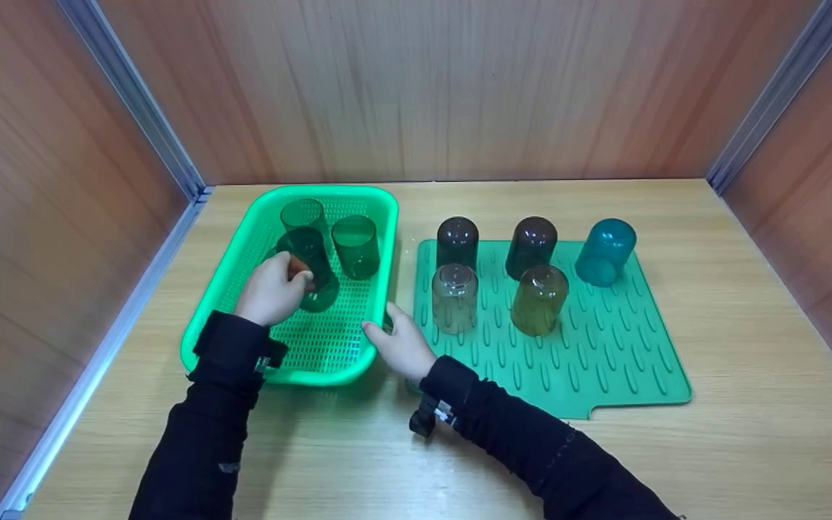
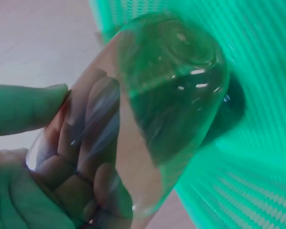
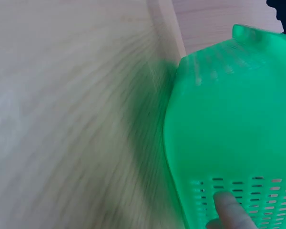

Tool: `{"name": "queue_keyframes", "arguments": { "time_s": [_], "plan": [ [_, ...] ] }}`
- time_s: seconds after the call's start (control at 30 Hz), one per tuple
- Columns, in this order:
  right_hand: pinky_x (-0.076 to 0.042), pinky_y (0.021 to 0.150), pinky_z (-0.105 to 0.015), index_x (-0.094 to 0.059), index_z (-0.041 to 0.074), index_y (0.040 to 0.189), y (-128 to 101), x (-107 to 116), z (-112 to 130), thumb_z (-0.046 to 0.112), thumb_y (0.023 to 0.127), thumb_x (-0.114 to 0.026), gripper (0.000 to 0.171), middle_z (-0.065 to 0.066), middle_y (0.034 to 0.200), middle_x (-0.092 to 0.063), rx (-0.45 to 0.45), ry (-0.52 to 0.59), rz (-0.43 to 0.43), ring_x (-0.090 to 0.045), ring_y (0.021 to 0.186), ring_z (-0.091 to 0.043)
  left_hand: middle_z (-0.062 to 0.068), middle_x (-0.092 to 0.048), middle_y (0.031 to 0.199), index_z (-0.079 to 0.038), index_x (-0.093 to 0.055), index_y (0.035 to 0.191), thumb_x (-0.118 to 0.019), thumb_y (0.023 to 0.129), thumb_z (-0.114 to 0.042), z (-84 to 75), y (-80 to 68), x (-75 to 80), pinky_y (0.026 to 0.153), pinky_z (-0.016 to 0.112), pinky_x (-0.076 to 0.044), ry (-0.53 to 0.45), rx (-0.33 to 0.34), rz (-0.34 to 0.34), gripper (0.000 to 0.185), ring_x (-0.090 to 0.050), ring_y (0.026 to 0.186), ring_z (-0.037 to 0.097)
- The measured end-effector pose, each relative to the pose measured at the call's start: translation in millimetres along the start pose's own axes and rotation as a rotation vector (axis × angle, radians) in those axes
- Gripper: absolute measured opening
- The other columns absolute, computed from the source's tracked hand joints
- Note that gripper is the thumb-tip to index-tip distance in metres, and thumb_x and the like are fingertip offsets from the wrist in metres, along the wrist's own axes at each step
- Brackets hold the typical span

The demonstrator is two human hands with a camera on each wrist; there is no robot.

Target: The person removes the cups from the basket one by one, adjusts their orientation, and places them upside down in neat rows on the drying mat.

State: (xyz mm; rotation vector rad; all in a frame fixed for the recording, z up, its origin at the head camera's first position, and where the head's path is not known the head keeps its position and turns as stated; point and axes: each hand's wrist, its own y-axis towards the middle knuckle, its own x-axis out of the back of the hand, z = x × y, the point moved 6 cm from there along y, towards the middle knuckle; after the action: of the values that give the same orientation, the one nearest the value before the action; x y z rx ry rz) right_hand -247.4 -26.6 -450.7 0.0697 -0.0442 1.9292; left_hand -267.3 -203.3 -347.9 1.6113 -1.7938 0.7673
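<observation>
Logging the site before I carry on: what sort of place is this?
Probably a work booth: wood-grain panels stand behind and on both sides of the table, with grey strips in the corners.

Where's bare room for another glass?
Free: green mat, front-right, between blue glass and right sleeve; table right of mat. Crowded: mat's back and left, five glasses; back of basket, where left hand holds a glass; basket-mat gap, at right hand.

A dark see-through glass (image 2: 157, 109) lies tilted in the left hand (image 1: 271, 292) over the green basket (image 1: 322, 378)
</observation>
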Motion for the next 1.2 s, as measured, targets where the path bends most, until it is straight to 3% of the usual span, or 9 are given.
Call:
{"name": "queue_keyframes", "arguments": {
  "time_s": [0.2, 0.37, 0.57, 0.73, 0.9, 1.0, 1.07, 1.2],
  "plan": [
    [-0.022, 0.120, -0.051, -0.005, 0.011, 0.158, -2.2, 7.6, 1.9, 0.030, 0.095, -0.065, 0.089, -0.016, 0.164, -0.011, -0.020, 0.019, -0.102, -0.016, 0.151, -0.033, 0.022, -0.068, 0.105, 0.003, -0.058, 0.110, -0.049, 0.102, -0.014, -17.6, -7.3, -4.2, 0.080, 0.033, -0.047, -0.172, -0.049, -0.072, 0.021, -0.066, 0.097, 0.033],
    [-0.017, 0.121, -0.052, -0.005, 0.017, 0.159, -1.4, 19.4, 10.9, 0.037, 0.093, -0.066, 0.092, -0.011, 0.166, -0.006, -0.010, 0.041, -0.145, -0.006, 0.153, -0.030, 0.022, -0.068, 0.100, 0.005, -0.059, 0.107, -0.053, 0.101, -0.011, -34.5, -13.9, -14.2, 0.086, 0.033, -0.055, -0.360, -0.095, -0.100, 0.018, -0.068, 0.094, 0.029],
    [-0.020, 0.121, -0.051, -0.010, 0.024, 0.158, -2.5, 32.9, 34.9, 0.057, 0.084, -0.068, 0.100, -0.009, 0.166, -0.011, 0.159, 0.210, -0.172, -0.009, 0.153, -0.031, 0.021, -0.070, 0.098, 0.007, -0.061, 0.105, -0.059, 0.096, -0.005, -56.8, -21.8, -27.2, 0.080, 0.025, -0.058, -0.546, -0.139, -0.128, 0.015, -0.070, 0.085, 0.017],
    [-0.039, 0.111, -0.047, -0.014, 0.023, 0.158, -7.6, 42.3, 49.1, 0.073, 0.072, -0.068, 0.113, -0.010, 0.161, -0.024, 0.257, 0.273, -0.190, -0.036, 0.140, -0.031, 0.021, -0.071, 0.099, 0.007, -0.063, 0.105, -0.061, 0.095, -0.005, -74.2, -30.6, -41.3, 0.082, 0.034, -0.059, -0.653, -0.164, -0.076, 0.016, -0.072, 0.088, 0.023],
    [-0.055, 0.091, -0.036, -0.029, 0.014, 0.150, -11.9, 53.0, 52.4, 0.066, 0.079, -0.066, 0.096, -0.014, 0.145, -0.044, 0.348, 0.272, -0.226, -0.055, 0.114, -0.025, 0.018, -0.072, 0.096, 0.006, -0.064, 0.104, -0.062, 0.095, -0.004, -84.1, -35.9, -56.1, 0.083, 0.038, -0.059, -0.733, -0.172, -0.038, 0.014, -0.073, 0.088, 0.024],
    [-0.055, 0.084, -0.033, -0.039, 0.005, 0.140, -15.9, 58.7, 54.3, 0.046, 0.090, -0.065, 0.069, -0.018, 0.132, -0.053, 0.397, 0.266, -0.254, -0.058, 0.108, -0.028, 0.018, -0.072, 0.097, 0.006, -0.064, 0.104, -0.061, 0.095, -0.003, -87.1, -37.0, -61.6, 0.083, 0.037, -0.059, -0.747, -0.183, -0.032, 0.014, -0.073, 0.087, 0.023],
    [-0.054, 0.082, -0.032, -0.043, 0.002, 0.135, -18.7, 62.4, 55.6, 0.030, 0.092, -0.062, 0.055, -0.019, 0.127, -0.055, 0.418, 0.260, -0.274, -0.057, 0.106, -0.032, 0.019, -0.071, 0.099, 0.007, -0.063, 0.105, -0.061, 0.095, -0.004, -88.8, -36.9, -65.3, 0.084, 0.036, -0.058, -0.741, -0.196, -0.025, 0.015, -0.072, 0.089, 0.023],
    [-0.051, 0.083, -0.033, -0.044, -0.001, 0.130, -25.2, 71.2, 57.3, 0.019, 0.090, -0.060, 0.047, -0.018, 0.123, -0.057, 0.431, 0.216, -0.313, -0.057, 0.105, -0.032, 0.021, -0.071, 0.100, 0.008, -0.062, 0.106, -0.061, 0.095, -0.004, -92.1, -36.6, -72.7, 0.085, 0.034, -0.058, -0.742, -0.233, 0.003, 0.017, -0.072, 0.090, 0.023]
  ]
}}
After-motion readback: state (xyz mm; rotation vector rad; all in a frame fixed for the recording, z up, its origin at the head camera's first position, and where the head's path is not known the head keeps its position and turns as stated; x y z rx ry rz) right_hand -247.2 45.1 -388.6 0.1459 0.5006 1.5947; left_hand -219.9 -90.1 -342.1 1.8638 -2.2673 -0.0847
